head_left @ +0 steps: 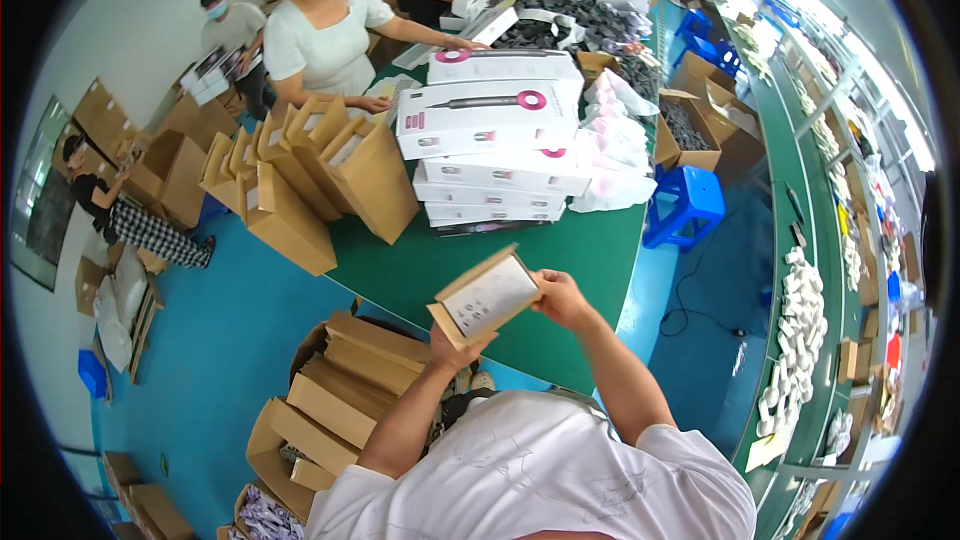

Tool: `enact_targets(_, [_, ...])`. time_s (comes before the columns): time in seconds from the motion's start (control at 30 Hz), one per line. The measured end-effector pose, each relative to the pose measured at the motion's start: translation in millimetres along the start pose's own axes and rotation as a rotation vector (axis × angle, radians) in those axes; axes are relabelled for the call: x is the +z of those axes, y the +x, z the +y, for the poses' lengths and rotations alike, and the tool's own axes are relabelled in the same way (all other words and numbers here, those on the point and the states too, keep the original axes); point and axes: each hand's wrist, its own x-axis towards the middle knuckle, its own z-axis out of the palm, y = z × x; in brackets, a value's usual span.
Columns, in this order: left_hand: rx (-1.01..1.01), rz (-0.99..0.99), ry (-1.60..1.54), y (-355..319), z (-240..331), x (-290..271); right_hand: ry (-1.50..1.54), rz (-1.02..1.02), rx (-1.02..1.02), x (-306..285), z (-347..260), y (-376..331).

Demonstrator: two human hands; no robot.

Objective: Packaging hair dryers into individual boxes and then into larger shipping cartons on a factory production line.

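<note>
Both my hands hold a small brown cardboard box above the near edge of the green table. A white printed sheet with small drawings shows on its inner face. My left hand grips the lower left end, the thumb side against the cardboard. At the upper right end, my right hand has its fingers closed on the box's edge. Beyond it rises a stack of white boxes printed with a dark and pink appliance. Left of the stack, several tall brown boxes stand upright.
Open cartons crowd the floor at my left. A blue stool stands right of the table, beside plastic-wrapped items. Dark parts lie heaped at the far end. A co-worker reaches over the table; others stand behind.
</note>
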Motion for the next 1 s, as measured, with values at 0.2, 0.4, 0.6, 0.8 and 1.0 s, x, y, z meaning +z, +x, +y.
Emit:
enact_targets(0.2, [-0.110,0.201,-0.238,22,52,-1,-0.095,0.327,-0.254,-33,17,-32])
enact_targets(0.4, [-0.424,0.482,-1.117,35,101,81,0.015,0.287,-0.340,-139,46,-128])
enact_targets(0.6, [-0.631,0.332,-1.534,44,147,165,-0.190,0.058,-0.652,-74,-81,-239])
enact_targets(0.8, [-0.700,-0.165,-1.632,47,166,208,-0.679,0.487,-0.958,-65,-116,-234])
enact_targets(1.0, [-0.284,-0.455,-0.633,53,178,103,-0.984,0.385,-1.568,-26,-197,-226])
